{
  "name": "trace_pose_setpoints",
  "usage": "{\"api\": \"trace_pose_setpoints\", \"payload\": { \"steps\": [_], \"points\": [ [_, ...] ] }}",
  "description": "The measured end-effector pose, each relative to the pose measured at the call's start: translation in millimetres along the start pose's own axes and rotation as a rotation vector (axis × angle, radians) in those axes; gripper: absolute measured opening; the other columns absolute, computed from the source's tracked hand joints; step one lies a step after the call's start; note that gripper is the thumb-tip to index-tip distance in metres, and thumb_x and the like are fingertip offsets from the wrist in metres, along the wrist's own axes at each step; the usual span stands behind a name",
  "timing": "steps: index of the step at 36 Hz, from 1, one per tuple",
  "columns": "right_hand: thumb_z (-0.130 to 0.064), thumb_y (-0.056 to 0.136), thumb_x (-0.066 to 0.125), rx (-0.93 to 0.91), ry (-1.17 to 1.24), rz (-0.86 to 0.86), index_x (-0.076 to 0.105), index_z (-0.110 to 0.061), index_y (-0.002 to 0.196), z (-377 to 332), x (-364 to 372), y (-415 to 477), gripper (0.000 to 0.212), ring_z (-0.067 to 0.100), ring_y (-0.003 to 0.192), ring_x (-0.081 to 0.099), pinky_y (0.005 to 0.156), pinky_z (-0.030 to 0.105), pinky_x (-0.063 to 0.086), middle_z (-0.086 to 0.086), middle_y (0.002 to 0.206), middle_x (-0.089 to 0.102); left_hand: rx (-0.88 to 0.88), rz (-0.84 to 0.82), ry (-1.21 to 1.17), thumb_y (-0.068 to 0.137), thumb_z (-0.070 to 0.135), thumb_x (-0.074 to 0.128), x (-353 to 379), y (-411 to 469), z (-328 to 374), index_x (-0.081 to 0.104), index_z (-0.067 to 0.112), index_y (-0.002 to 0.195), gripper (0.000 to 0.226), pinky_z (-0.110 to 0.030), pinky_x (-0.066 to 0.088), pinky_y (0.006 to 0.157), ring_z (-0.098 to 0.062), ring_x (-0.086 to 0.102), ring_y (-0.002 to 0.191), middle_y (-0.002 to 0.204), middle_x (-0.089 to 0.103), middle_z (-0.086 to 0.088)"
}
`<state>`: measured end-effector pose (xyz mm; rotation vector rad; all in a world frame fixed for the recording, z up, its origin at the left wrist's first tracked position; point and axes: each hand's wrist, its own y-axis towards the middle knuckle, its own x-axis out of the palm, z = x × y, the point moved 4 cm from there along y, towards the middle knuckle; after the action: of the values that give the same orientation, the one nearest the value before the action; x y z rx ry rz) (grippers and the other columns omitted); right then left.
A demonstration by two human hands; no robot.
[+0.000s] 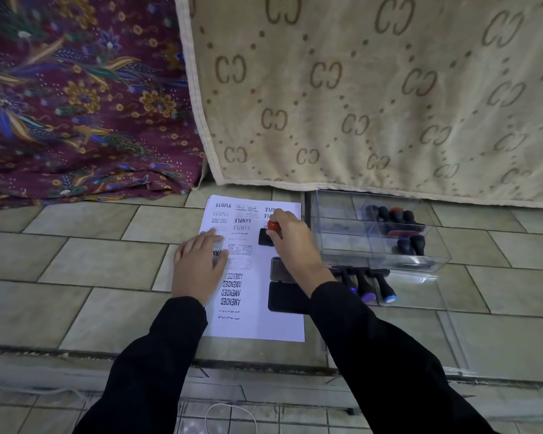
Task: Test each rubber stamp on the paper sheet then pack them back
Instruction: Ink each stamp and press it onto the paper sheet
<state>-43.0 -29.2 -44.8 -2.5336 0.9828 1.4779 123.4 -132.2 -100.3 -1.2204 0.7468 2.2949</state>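
Note:
A white paper sheet lies on the tiled floor, covered with several stamped words such as SAMPLE and AMENDED. My right hand grips a rubber stamp with a red knob; its black base sits flat on the sheet's upper right. My left hand rests flat on the sheet's left side. An open black ink pad lies at the sheet's right edge, partly under my right forearm. Three stamps with blue and purple ends lie beside it. A clear plastic box holds several more stamps.
A beige patterned blanket hangs down just behind the box and sheet. Purple floral cloth is heaped at the back left. A step edge runs across the floor below the sheet. A thin white cord lies near the bottom.

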Motion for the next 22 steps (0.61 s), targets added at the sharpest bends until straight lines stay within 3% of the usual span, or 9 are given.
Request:
{"api": "trace_pose_setpoints", "payload": {
  "steps": [5,10,15,19,22],
  "points": [
    [-0.013,0.09,0.059,0.015,-0.02,0.003,0.052,-0.009,0.101,1,-1,2,0.014,0.028,0.083,0.057,0.064,0.035,0.046,0.009,0.097,0.058,0.005,0.003,0.005,0.092,0.034,0.053,0,0,-1,0.056,0.027,0.121,0.03,-0.036,0.021,0.11,-0.016,0.04,0.129,0.142,0.048,0.01],
    [-0.013,0.088,0.064,0.027,0.129,0.114,0.055,-0.01,0.103,4,-20,5,0.018,0.026,0.083,0.06,0.075,0.039,0.051,0.008,0.098,0.06,0.016,0.013,-0.001,0.092,0.035,0.052,-1,1,-1,0.056,0.029,0.119,0.028,-0.036,0.022,0.109,-0.015,0.04,0.128,0.141,0.049,0.011],
    [-0.018,0.086,0.067,-0.042,0.28,0.358,0.055,-0.02,0.104,-1,-66,-3,0.021,0.012,0.083,0.06,0.074,0.026,0.053,-0.004,0.098,0.06,0.002,0.007,-0.009,0.092,0.034,0.052,0,1,-1,0.056,0.029,0.12,0.028,-0.038,0.023,0.111,-0.014,0.039,0.129,0.141,0.048,0.012],
    [-0.02,0.085,0.069,-0.098,0.272,0.436,0.057,-0.021,0.104,-8,-92,-23,0.023,0.0,0.077,0.057,0.069,0.009,0.047,-0.009,0.092,0.059,-0.002,0.002,-0.007,0.092,0.033,0.052,0,1,-1,0.056,0.029,0.12,0.029,-0.038,0.023,0.111,-0.015,0.039,0.13,0.142,0.048,0.012],
    [-0.019,0.084,0.069,-0.11,0.257,0.428,0.058,-0.02,0.105,-7,-95,-46,0.023,0.003,0.077,0.056,0.07,0.011,0.048,-0.004,0.092,0.062,-0.008,0.003,-0.003,0.093,0.033,0.052,-1,1,0,0.056,0.028,0.121,0.029,-0.038,0.023,0.111,-0.015,0.039,0.13,0.142,0.048,0.011]
  ]
}}
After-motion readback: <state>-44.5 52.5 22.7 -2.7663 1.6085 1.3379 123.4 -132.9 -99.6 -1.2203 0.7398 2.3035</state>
